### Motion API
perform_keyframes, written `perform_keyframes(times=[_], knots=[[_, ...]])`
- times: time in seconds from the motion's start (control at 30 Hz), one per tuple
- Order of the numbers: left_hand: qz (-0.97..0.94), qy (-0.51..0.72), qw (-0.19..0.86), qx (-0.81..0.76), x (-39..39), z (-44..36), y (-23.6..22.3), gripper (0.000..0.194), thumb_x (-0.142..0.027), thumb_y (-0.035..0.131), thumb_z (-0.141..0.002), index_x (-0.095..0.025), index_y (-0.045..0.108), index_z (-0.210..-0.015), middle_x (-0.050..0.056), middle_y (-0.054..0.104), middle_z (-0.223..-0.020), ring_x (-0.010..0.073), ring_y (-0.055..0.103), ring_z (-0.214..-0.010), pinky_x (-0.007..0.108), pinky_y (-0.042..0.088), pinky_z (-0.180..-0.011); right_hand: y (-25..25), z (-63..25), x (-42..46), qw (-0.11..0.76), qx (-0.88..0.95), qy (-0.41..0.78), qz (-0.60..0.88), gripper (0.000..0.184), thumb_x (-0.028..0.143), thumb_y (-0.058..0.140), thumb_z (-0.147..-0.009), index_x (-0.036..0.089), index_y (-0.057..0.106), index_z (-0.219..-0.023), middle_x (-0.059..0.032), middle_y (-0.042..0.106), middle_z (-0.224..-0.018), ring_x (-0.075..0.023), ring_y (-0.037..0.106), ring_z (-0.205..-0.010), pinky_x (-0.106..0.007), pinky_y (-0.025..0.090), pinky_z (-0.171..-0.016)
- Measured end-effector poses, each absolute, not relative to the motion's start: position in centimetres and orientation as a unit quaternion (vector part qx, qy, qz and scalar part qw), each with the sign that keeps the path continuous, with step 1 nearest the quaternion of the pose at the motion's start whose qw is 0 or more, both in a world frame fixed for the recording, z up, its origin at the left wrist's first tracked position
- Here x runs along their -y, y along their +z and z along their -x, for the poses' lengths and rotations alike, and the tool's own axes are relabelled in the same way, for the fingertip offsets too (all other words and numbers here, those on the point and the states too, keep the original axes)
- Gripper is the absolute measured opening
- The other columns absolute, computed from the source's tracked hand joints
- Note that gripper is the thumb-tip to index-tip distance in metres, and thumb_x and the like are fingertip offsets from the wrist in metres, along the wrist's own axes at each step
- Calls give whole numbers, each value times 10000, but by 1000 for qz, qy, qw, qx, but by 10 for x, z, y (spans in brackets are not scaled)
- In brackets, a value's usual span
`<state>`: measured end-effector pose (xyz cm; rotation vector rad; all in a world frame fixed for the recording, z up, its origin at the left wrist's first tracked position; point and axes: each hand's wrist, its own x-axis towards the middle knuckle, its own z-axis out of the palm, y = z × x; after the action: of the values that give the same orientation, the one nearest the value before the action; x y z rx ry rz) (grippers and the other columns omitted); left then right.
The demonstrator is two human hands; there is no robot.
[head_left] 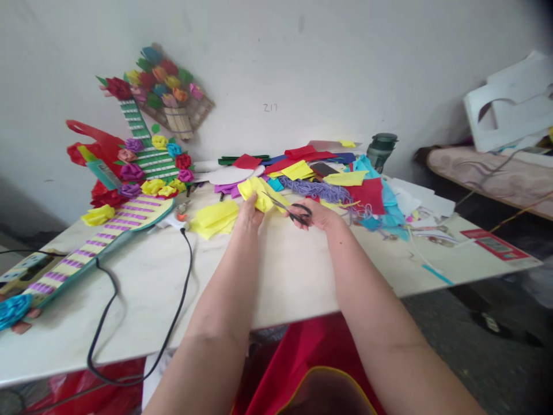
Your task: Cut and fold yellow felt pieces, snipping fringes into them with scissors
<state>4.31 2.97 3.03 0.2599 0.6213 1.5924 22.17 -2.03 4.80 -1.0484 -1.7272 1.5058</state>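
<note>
- Centre of the frame: the left hand pinches a folded yellow piece between thumb and fingers, up off the table.
- Just right of it, the right hand curls round the black handles of the scissors, blades pointing left at that yellow piece.
- Left of centre, more yellow sheets lie flat.
- Behind the hands I see purple yarn.

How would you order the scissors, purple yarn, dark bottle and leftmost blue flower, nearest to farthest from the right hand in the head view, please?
1. Scissors, in the right hand.
2. Purple yarn, just beyond it.
3. Dark bottle, back right.
4. Leftmost blue flower, far left.
</note>
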Motion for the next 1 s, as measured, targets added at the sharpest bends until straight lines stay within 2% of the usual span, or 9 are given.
perform_keyframes(times=[0.17,0.47,0.57,0.67,0.83,1.0], knots=[[-161,671,670,-274,-26,-34,28,319,-88,452,-876,-156,578,-1161,68,704,-905,171,674,-857,310,523,-862,52,-253,22,247,682,574,379,337,405,590,-735,83,622,-832,27,513,-426,-69,388,-319,-194,292,-317],[-241,639,674,-281,-18,-27,26,315,-101,477,-858,-141,573,-1155,86,704,-857,214,674,-884,356,526,-865,44,-268,15,360,660,573,326,380,535,570,-668,174,573,-786,24,504,-472,-89,379,-385,-224,252,-367],[-239,658,660,-273,-20,-25,25,336,-91,489,-848,-160,559,-1170,73,708,-870,206,678,-858,356,527,-862,46,-270,17,339,666,578,328,412,567,577,-625,179,568,-764,14,508,-465,-98,371,-377,-228,230,-356],[-237,670,646,-278,-22,-23,26,350,-94,499,-844,-161,545,-1184,68,708,-863,201,683,-808,358,534,-843,47,-269,18,309,675,592,314,408,549,588,-644,165,585,-780,9,507,-450,-100,370,-363,-220,215,-347],[-256,663,646,-277,-21,-22,29,357,-76,533,-818,-153,569,-1165,68,709,-876,179,684,-758,328,543,-819,44,-258,16,386,634,593,313,410,577,575,-652,179,569,-749,6,512,-478,-104,391,-390,-228,252,-364],[-289,637,664,-265,-16,-21,32,335,-62,531,-814,-123,596,-1137,78,709,-862,177,686,-785,308,538,-828,47,-247,19,354,636,606,321,382,513,583,-688,141,583,-776,-2,540,-472,-98,419,-376,-218,278,-350]])
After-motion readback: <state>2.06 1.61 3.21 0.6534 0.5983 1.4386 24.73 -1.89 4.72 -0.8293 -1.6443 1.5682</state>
